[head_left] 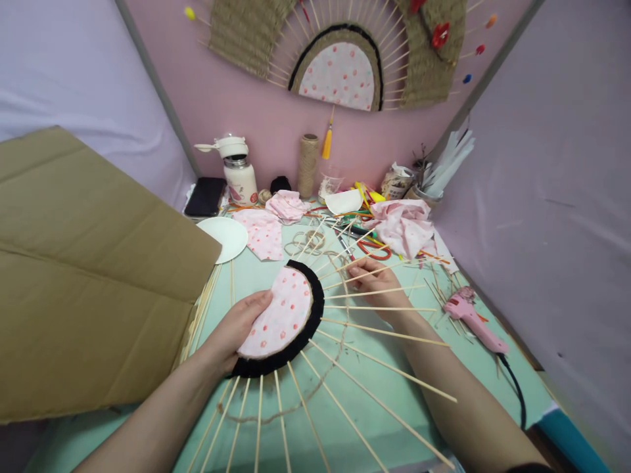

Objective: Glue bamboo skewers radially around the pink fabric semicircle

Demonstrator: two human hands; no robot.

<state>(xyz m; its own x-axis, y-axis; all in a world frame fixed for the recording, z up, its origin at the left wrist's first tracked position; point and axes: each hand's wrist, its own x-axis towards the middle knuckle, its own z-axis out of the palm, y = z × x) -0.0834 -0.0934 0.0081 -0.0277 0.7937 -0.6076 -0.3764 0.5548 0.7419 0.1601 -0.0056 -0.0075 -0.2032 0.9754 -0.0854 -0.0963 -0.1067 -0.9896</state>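
A half-round piece covered in pink dotted cloth (283, 315), edged with a black band (315, 322), is tilted above the table. Thin wooden sticks (384, 364) fan out from its curved edge. My left hand (244, 322) grips the flat side, thumb on the cloth and fingers behind. Brown twine (323, 380) runs in an arc across the sticks. At the upper right sticks, my right hand (372, 282) has its fingers pinched together around the twine, close to the stick tips.
Cardboard (98, 276) stands at the left. A pink glue gun (476, 322) lies at the right with its cord. Behind are a bottle (240, 180), twine roll (308, 167), white disc (229, 238) and crumpled cloth (404, 223). A finished fan (340, 75) hangs on the wall.
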